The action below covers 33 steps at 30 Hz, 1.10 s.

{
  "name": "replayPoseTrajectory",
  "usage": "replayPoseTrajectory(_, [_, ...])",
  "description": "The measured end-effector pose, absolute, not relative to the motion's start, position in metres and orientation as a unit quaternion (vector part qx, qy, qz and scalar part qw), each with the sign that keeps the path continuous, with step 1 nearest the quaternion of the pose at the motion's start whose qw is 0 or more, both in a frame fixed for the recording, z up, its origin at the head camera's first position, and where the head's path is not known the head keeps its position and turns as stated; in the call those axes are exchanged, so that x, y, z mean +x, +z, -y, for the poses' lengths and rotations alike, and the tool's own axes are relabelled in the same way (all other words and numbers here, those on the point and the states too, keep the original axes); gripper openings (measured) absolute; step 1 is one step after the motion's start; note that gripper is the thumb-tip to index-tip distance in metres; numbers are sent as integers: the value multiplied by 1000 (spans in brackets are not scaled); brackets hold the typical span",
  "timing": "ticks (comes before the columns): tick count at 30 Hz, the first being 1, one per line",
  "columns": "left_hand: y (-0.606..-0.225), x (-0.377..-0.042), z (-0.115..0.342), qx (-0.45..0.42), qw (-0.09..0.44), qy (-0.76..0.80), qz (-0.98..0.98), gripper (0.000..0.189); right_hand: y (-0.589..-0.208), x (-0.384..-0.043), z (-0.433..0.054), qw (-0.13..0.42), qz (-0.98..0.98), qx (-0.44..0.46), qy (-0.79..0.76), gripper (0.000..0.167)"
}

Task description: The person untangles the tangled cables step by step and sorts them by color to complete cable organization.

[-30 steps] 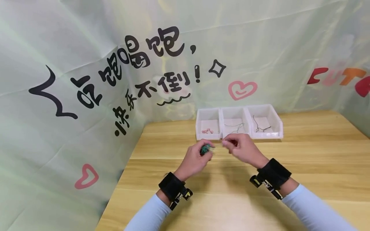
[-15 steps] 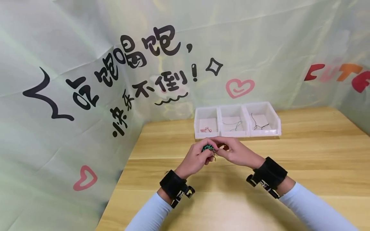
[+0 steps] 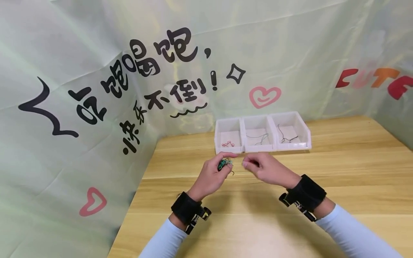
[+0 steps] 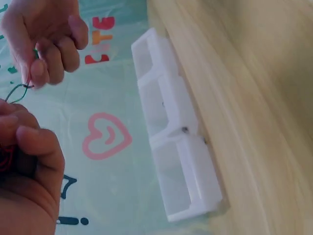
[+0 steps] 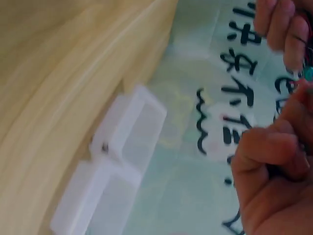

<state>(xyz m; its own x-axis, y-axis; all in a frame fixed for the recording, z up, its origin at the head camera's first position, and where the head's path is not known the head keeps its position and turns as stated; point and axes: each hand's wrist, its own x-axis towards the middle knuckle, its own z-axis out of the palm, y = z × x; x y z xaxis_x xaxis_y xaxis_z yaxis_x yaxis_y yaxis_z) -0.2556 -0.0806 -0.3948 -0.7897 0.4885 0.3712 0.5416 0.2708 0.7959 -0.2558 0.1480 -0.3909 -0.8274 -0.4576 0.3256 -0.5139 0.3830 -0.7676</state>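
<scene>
My left hand (image 3: 208,179) grips a small tangle of thin coloured wires (image 3: 224,164), mostly green in the head view. A dark end curls out below the thumb. Part of the tangle is hidden by the fingers; red strands show inside the hand in the left wrist view. A short way to the right, my right hand (image 3: 267,169) has its fingers curled, thumb against the index finger. In the left wrist view it pinches a thin green wire (image 4: 18,87), which loops between the two hands. Both hands are raised over the wooden table, in front of the bins.
Three joined white bins (image 3: 243,148) stand at the back of the table (image 3: 338,186). Red wire pieces (image 3: 227,144) lie in the left bin, a greenish strand (image 3: 262,138) in the middle one, dark strands (image 3: 285,139) in the right one. A printed cloth (image 3: 290,43) hangs behind.
The hands were apart a second ago, met at the tangle half a second ago, and are now slightly apart again. The right hand has drawn back to the right; the left keeps the tangle.
</scene>
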Motion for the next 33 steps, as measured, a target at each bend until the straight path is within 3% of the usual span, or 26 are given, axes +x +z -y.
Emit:
replayPoseTrajectory(4, [-397, -257, 84, -321, 37, -487, 811, 23, -391, -256, -152, 79, 799, 257, 537, 19])
replayPoseTrajectory(7, [-399, -256, 82, -336, 27, -469, 816, 27, -394, -256, -145, 66, 773, 255, 577, 18])
replayPoseTrajectory(12, [-395, -254, 71, -381, 60, -417, 823, 19, -398, -250, -124, 47, 768, 266, 580, 36])
replayPoseTrajectory(18, [-393, -254, 64, -367, 107, -402, 832, 10, -403, -244, -104, 137, 785, 286, 532, 33])
replayPoseTrajectory(22, [-394, -254, 60, -358, 89, -413, 833, 15, -404, -246, -107, 177, 769, 252, 559, 30])
replayPoseTrajectory(26, [-397, -252, 62, -364, 58, -425, 827, 22, -399, -252, -121, 196, 659, 173, 705, 47])
replayPoseTrajectory(29, [-404, -250, 72, -362, 33, -427, 828, 26, -385, -262, -139, 202, 526, 100, 820, 50])
replayPoseTrajectory(33, [-410, -250, 85, -332, 7, -447, 831, 29, -373, -278, -161, 162, 481, 62, 859, 48])
